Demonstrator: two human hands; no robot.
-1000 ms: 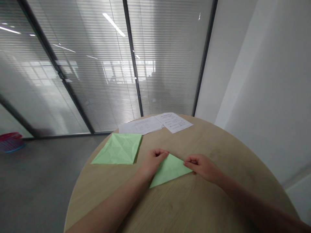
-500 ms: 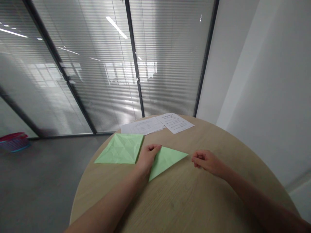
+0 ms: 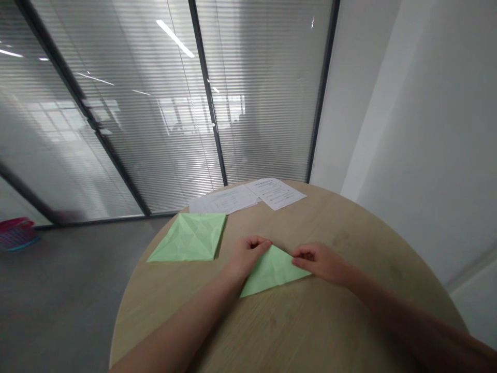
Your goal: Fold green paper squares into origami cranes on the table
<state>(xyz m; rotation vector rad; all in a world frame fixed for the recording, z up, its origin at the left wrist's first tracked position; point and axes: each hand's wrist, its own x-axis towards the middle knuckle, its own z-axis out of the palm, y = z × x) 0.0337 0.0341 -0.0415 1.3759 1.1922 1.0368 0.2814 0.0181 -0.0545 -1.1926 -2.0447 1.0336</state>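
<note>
A light green sheet of paper, folded into a triangle (image 3: 274, 272), lies on the wooden table between my hands. My left hand (image 3: 248, 254) pinches its upper left corner, with thumb and forefinger closed on the edge. At the triangle's right side, my right hand (image 3: 316, 263) has its thumb and forefinger closed on the paper's edge. The long side of the triangle faces me. Left of my left hand rests a second green paper (image 3: 192, 238), spread out and marked with creases.
Printed white sheets (image 3: 275, 192) lie at the far edge of the round table (image 3: 264, 331). Behind it stands a glass partition with blinds (image 3: 267, 119), and a white wall (image 3: 427, 129) is on the right. A red and blue basket (image 3: 17, 234) sits on the floor at left.
My right hand has moved left from the bare table onto the triangle's right side and taken hold. The triangle has turned clockwise, its right corner now nearer me. The view has shifted slightly.
</note>
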